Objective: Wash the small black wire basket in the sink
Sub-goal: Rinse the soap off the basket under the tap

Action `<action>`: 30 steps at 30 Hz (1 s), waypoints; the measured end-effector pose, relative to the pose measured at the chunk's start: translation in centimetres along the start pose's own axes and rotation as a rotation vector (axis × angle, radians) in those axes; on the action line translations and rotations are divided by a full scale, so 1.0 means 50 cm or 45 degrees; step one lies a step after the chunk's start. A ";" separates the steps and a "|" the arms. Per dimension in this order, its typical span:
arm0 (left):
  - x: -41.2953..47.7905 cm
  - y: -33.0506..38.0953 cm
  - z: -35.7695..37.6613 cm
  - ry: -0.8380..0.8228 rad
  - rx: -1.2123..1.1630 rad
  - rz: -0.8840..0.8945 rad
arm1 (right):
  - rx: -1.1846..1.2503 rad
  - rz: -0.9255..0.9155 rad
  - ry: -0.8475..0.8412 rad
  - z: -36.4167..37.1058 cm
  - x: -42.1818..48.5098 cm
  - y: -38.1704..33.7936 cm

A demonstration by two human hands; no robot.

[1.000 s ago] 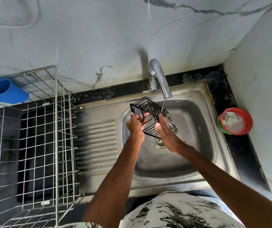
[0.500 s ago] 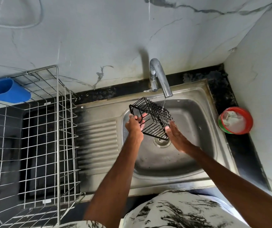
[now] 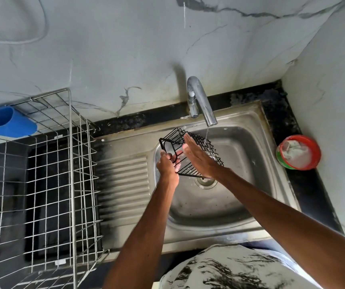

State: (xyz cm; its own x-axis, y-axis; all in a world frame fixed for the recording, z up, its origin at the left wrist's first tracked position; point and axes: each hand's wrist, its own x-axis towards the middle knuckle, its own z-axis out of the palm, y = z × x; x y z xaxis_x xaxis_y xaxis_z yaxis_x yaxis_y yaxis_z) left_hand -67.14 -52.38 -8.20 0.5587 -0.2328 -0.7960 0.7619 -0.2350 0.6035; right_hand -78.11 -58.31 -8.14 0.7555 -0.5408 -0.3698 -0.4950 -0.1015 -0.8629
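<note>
The sink basin (image 3: 240, 174) sits in the bench (image 3: 313, 195), with the faucet (image 3: 200, 101) behind it at the wall and the ribbed drainboard (image 3: 123, 184) to its left. The wire basket (image 3: 211, 150) is over the basin, above the drain (image 3: 206, 182) and just left of the spout. The left hand (image 3: 167, 163) grips its left end, and the right hand (image 3: 196, 157) lies flat across its top. Left of the drainboard stands a large wire rack (image 3: 71, 163), with a plastic holder (image 3: 7, 122) at its back corner. Right of the basin sits a tub (image 3: 315, 158), perhaps holding a cloth (image 3: 294, 152).

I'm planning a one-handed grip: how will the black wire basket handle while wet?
Probably stiff: the basket holds its boxy shape though the left hand grips only one end. Likely light, being thin open wire held up that way. Possibly slippery, since water from the tap runs over it.
</note>
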 end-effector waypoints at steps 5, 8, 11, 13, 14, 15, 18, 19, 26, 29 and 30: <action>0.000 0.000 -0.010 -0.033 0.068 0.001 | 0.123 0.097 0.030 -0.013 0.035 0.014; -0.018 0.001 -0.006 -0.043 0.111 0.032 | 0.196 0.223 0.059 -0.020 0.023 0.046; -0.035 -0.002 0.012 -0.051 0.185 0.094 | 0.313 0.250 0.065 -0.021 0.012 0.091; -0.042 -0.006 0.028 -0.054 0.242 0.145 | 0.364 0.274 0.111 -0.020 -0.001 0.101; -0.039 -0.011 0.036 -0.056 0.286 0.182 | 0.379 0.281 0.163 -0.024 -0.014 0.082; -0.039 -0.013 0.044 -0.054 0.331 0.216 | 0.387 0.279 0.216 -0.028 -0.025 0.063; -0.051 -0.008 0.065 0.002 0.417 0.283 | 0.334 0.220 0.272 -0.041 -0.044 0.019; -0.057 -0.004 0.071 0.022 0.439 0.294 | 0.324 0.190 0.257 -0.049 -0.046 0.009; -0.070 0.013 0.085 0.008 0.483 0.332 | 0.229 0.141 0.224 -0.106 0.001 -0.038; -0.071 0.012 0.089 0.011 0.461 0.322 | 0.193 0.089 0.221 -0.098 -0.003 -0.032; -0.067 0.010 0.089 0.016 0.452 0.314 | 0.148 0.064 0.210 -0.088 -0.010 -0.024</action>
State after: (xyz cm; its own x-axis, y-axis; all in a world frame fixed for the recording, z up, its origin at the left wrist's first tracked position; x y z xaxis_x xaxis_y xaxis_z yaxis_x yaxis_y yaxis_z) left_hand -70.09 -55.94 -5.00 0.7155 -0.3114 -0.6254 0.4464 -0.4847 0.7522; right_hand -79.77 -61.60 -5.42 0.6460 -0.6730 -0.3601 -0.4700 0.0211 -0.8824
